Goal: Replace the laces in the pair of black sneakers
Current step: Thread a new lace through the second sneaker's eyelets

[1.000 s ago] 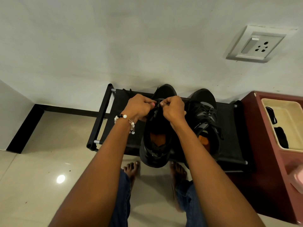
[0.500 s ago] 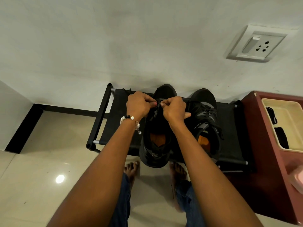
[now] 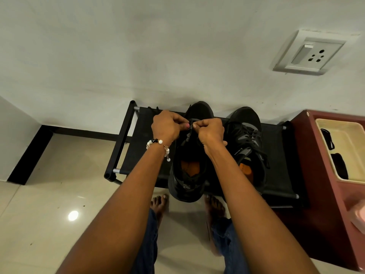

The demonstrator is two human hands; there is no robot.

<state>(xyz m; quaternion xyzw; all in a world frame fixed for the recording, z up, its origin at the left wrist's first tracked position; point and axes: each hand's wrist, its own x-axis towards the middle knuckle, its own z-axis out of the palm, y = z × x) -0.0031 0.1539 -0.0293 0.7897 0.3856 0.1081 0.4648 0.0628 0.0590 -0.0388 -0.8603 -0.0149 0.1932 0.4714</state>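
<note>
Both sneakers sit on the black shoe rack (image 3: pixel 136 155) against the wall, side by side and just about touching. Left sneaker (image 3: pixel 187 175) is the one being worked; right sneaker (image 3: pixel 248 143) stands untouched w/ its lace already threaded.

Left hand (image 3: pixel 167 127): fingers curled, thumb and forefinger pinching the black lace (image 3: pixel 192 122) at the toe end of the eyelet rows. Right hand (image 3: pixel 211 131): fingers likewise curled, pinching the same lace from the opposite side. The two sets of fingertips nearly meet over the shoe's centre line. Whether the lace is going in or coming out, cannot tell; black on black, detail too fine.

Placement, as judged: rack serves as a raised work surface, so the person stands barefoot in front and reaches down w/ both arms. Heel sits at the near edge, slightly overhanging, prob. so the open throat faces the worker and eyelets are reachable from both sides. Pinch grip on each side suits feeding a thin lace through small holes and evening it out.

Orientation: left sneaker's long axis runs near-to-far, toe pointing at the wall, heel toward the person, sole down. Orange insole visible through the opening. Right sneaker lies roughly parallel, toe also to the wall.

Red cabinet (image 3: pixel 325 194) stands to the right of the rack.
</note>
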